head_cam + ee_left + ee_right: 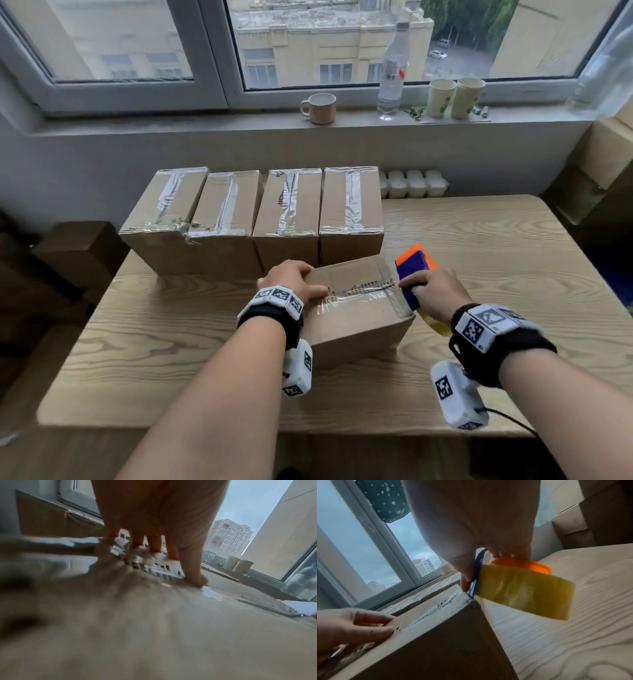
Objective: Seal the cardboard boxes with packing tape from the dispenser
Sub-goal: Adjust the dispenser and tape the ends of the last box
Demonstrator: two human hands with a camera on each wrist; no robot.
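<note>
Cardboard brown box [356, 318] sits on the wooden counter [479, 240]. Your left hand [291, 279] presses it still, so your right hand [433, 291], fingers wrapped round the blue-and-orange tape dispenser [412, 270], can pull tape over its edge.

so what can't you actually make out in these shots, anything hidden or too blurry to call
- Box contents: closed flaps hide them in every view.
- Tape cutter: in the head view the right hand covers the dispenser where it meets the box corner; the right wrist view shows only its blue edge.
- Near box top: smeared by blur in the left wrist view, under the left hand.
- Bottle label: too small in the head view.
- Small items beside the paper cups: too small to name.
</note>
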